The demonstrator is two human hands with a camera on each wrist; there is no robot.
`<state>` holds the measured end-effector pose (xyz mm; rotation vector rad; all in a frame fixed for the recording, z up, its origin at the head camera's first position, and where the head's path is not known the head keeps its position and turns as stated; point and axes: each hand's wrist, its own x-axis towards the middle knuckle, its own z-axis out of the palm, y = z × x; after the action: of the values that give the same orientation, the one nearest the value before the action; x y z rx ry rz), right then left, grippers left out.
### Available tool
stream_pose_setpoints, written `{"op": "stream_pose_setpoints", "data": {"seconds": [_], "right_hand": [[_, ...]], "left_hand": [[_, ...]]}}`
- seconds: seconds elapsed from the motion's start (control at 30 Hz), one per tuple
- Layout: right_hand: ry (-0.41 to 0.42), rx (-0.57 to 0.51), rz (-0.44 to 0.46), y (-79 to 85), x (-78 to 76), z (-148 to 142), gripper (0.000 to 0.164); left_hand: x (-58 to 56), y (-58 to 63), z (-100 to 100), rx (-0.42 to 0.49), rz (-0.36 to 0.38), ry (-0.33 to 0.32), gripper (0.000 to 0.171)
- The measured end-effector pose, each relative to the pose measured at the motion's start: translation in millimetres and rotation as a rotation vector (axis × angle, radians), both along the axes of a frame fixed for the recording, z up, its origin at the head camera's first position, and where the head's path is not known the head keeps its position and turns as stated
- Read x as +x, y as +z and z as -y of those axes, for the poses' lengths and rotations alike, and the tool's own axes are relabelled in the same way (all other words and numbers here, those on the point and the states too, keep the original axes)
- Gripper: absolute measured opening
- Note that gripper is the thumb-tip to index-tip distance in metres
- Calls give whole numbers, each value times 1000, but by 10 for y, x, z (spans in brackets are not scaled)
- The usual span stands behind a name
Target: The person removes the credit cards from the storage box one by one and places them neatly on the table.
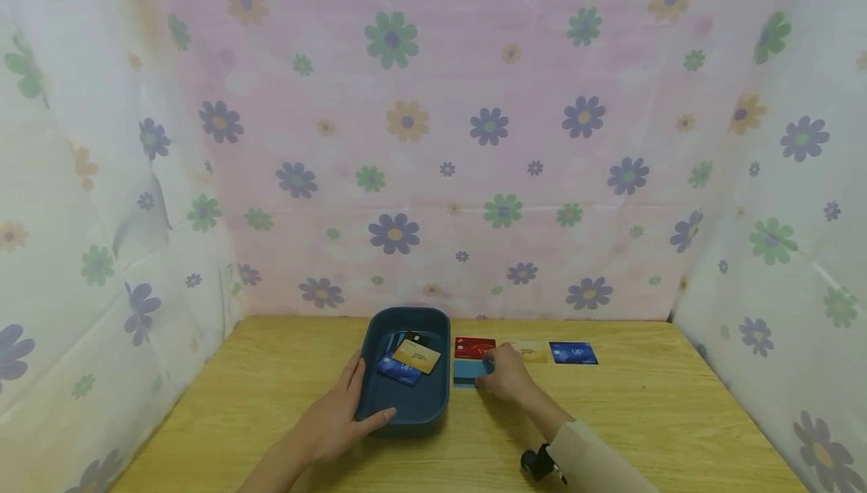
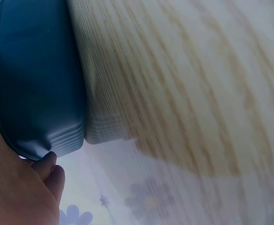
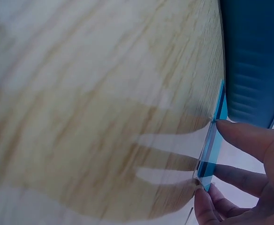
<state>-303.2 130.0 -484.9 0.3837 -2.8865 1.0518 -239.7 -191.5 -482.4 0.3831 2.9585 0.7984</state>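
Observation:
A dark blue plastic tray stands on the table, with my left hand holding its left side and the thumb at the near rim. In the left wrist view, fingertips bend round the end of the tray. Inside it lie a gold card, a blue card and a black card, overlapping. Just right of the tray, my right hand pinches a light blue card with a dark stripe. The right wrist view shows its thumb and fingers on opposite edges of this card, close over the tabletop.
Behind the light blue card lies a red card. Farther right in that row are another gold card and a blue VIP card. Flower-patterned cloth walls the wooden table at the back and sides.

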Motion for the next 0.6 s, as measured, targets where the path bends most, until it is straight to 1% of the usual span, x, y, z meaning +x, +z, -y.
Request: {"op": "stream_pose_setpoints", "data": {"seconds": [0.27, 0.6], "right_hand": [[11, -2, -12, -31, -12, -13, 36], [15, -3, -17, -32, -15, -15, 35]], "left_hand": [[-8, -22, 11, -12, 7, 5, 115], [-19, -45, 4, -10, 5, 9, 116]]}}
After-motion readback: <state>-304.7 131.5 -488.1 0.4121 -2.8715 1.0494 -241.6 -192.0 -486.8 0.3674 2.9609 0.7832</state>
